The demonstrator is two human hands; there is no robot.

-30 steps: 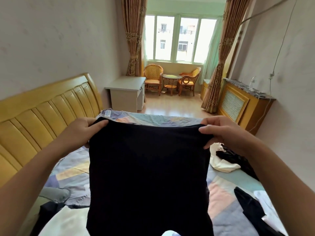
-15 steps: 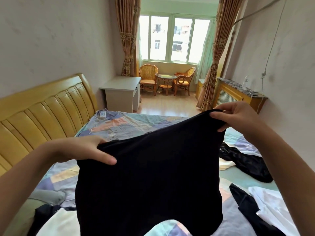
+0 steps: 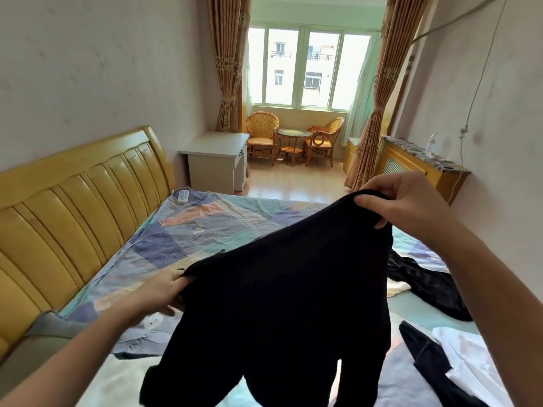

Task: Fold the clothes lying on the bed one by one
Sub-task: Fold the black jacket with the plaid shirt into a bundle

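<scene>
Bedroom noted: patchwork bed (image 3: 205,227) under 1 window. A black garment (image 3: 282,312) is held above the bed, pinched at 2 top corners. The left hand (image 3: 164,292) is low, closed on 1 corner; the right hand (image 3: 402,204) is raised, closed on the other. Spreading is judged in hand; laying flat is required next.

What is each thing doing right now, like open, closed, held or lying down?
Black knit garment: held up, unfolded, tilted.
Left hand: closed on the garment's lower corner.
Right hand: closed on its upper corner.
Brown patterned curtains: drawn open, tied back.
Black clothes at the right: lying crumpled, unfolded.
White cloth: lying unfolded on the patchwork bedsheet.
</scene>
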